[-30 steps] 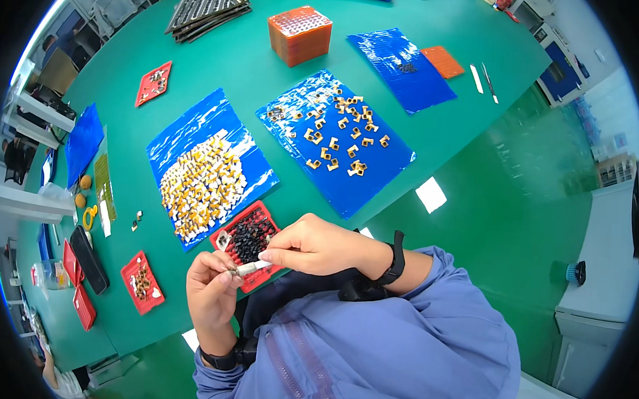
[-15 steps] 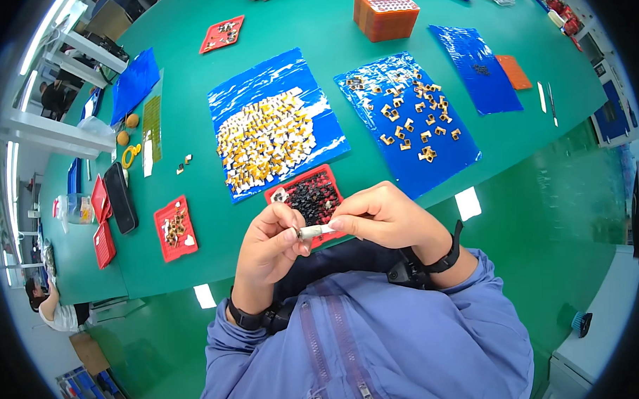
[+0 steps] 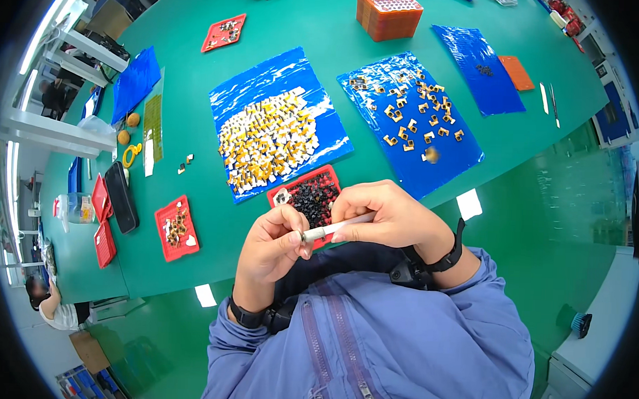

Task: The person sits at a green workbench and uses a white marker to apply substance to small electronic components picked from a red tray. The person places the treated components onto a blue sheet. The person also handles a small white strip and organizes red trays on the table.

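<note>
Both my hands meet over the near edge of the table. My right hand (image 3: 382, 212) is closed around a slim white pen-like rod (image 3: 338, 227) that points left. At the rod's left end, my left hand (image 3: 276, 244) pinches a small metal-looking piece (image 3: 304, 236), mostly hidden by the fingertips. The rod's tip touches or nearly touches this piece; I cannot tell which. Just beyond my hands lies a red tray (image 3: 327, 173) of small black parts (image 3: 312, 199), with a whitish ring-shaped piece (image 3: 282, 197) at its left side.
A blue sheet (image 3: 282, 68) carries many white-and-yellow parts (image 3: 269, 138); another blue sheet (image 3: 426, 182) holds scattered gold-coloured parts (image 3: 435, 105), one blurred. A red tray (image 3: 190, 248), black case (image 3: 121, 196), yellow scissors (image 3: 129, 155), orange box stack (image 3: 388, 19) and tweezers (image 3: 554, 106) lie around.
More of the white rod shows now between my hands, and its right end lies under my right hand's fingers. My left hand keeps its pinch. The view has shifted slightly.
</note>
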Tool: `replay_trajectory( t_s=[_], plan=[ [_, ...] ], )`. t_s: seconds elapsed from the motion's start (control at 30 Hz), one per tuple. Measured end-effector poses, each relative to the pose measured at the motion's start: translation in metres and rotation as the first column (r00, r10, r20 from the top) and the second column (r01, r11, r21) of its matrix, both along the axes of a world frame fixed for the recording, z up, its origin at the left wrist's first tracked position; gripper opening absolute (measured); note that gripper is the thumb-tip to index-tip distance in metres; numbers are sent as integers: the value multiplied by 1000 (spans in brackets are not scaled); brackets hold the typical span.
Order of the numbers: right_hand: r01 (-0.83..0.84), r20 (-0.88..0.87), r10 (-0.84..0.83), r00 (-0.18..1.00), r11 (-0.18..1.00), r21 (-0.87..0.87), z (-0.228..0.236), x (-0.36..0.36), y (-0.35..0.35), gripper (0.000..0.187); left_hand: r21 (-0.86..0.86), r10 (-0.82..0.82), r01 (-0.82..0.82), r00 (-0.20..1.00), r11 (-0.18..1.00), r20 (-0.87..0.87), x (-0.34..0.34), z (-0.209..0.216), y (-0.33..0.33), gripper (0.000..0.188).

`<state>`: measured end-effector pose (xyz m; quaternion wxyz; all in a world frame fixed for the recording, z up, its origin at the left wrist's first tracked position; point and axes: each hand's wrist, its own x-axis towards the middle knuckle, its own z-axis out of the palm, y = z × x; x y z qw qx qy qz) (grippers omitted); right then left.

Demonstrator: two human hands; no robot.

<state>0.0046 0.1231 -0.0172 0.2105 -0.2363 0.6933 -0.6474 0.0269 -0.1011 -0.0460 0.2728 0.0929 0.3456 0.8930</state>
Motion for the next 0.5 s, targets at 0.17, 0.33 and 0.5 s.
replay_trajectory(
  t_s=[0.17, 0.33, 0.5],
  plan=[
    [-44, -1, 44, 999, 999, 28, -3, -1, 0, 16, -18, 24, -24, 1000, 1000, 6, -1, 0, -1, 13],
    [-24, 122, 16, 992, 998, 59, 5, -2, 1, 17, 32, 19, -22, 997, 999, 73, 0, -1, -1, 7],
    [31, -163, -28, 986, 999, 12, -3, -4, -2, 18, 14, 23, -24, 998, 1000, 55, -3, 0, -1, 6]
  ],
)
